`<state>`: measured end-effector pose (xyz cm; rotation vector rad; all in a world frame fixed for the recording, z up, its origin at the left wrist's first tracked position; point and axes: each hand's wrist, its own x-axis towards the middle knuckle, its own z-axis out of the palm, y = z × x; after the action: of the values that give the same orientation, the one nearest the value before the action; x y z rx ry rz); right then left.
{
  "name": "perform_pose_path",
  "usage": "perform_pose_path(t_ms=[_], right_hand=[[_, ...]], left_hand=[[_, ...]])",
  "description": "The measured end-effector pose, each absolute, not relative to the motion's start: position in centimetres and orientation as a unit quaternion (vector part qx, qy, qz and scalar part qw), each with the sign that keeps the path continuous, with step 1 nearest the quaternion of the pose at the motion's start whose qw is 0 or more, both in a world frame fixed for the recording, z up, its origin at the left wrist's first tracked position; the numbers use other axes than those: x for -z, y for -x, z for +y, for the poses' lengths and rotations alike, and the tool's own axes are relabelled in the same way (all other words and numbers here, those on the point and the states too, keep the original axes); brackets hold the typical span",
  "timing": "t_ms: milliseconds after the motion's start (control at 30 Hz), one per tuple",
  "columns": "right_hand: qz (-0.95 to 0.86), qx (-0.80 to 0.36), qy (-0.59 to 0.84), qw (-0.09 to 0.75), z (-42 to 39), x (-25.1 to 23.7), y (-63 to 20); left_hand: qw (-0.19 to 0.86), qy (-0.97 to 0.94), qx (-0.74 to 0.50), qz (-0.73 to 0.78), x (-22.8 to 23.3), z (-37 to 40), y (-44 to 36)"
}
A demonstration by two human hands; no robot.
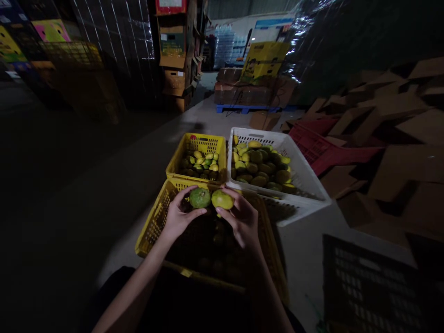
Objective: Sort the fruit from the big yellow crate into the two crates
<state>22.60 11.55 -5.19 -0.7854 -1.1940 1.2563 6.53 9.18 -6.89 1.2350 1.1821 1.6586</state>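
My left hand [180,215] is closed round a green citrus fruit [200,198], its stem end turned toward me. Close beside it, my right hand [244,217] grips a yellow-green citrus fruit [223,200] between thumb and fingers. Both are held up over a large yellow crate [154,217], whose inside lies in shadow with several dim round fruits. Beyond my hands stands a smaller yellow crate [173,159] with yellow and green fruits [201,162]. To its right, a white crate [308,182] holds many green and yellow fruits [260,162].
A red crate [312,148] lies at the right against a heap of cardboard boxes [391,115]. A dark crate [371,282] is on the floor at lower right. Farther off are a loaded blue pallet [248,109] and stacked cartons [173,55].
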Motion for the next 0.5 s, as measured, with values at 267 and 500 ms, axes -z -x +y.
perform_pose_path(t_ms=[267,500], right_hand=[[-0.527,-0.546,0.295,0.580,12.00,5.57,-22.55],[-0.520,-0.555,0.314,0.569,12.08,5.26,-22.61]], left_hand=[[0.295,-0.528,-0.645,0.466,7.33,8.74,-6.50],[0.261,-0.549,-0.632,0.480,7.78,8.71,-6.48]])
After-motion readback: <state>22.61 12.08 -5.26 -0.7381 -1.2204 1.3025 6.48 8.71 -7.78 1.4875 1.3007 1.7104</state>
